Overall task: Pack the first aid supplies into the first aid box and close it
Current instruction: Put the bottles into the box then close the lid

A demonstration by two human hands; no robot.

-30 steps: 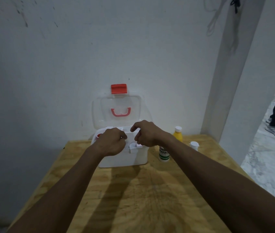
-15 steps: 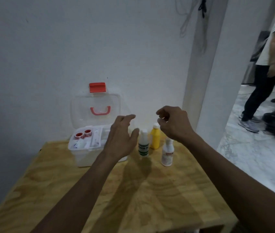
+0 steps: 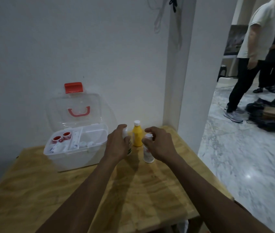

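The white first aid box (image 3: 76, 155) stands open at the table's back left, its clear lid (image 3: 76, 106) with a red handle leaning on the wall. Its top tray holds red tape rolls (image 3: 61, 137) and small white items. Right of the box stand three bottles. My left hand (image 3: 118, 145) is wrapped around the white bottle with a green label (image 3: 125, 132), hiding most of it. The yellow bottle (image 3: 137, 137) stands free between my hands. My right hand (image 3: 159, 143) curls thumb and fingers around the top of the white bottle with a red label (image 3: 148, 156).
The wooden table (image 3: 133, 190) ends close on the right, with marble floor beyond. A wall and a white pillar (image 3: 180, 81) stand right behind the bottles. Two people (image 3: 254, 52) stand in the doorway at far right, with dark bags (image 3: 271, 115) on the floor.
Both hands left the box and moved right to the bottles. They were open above them half a second ago and now close on the two white bottles. My view swung right.
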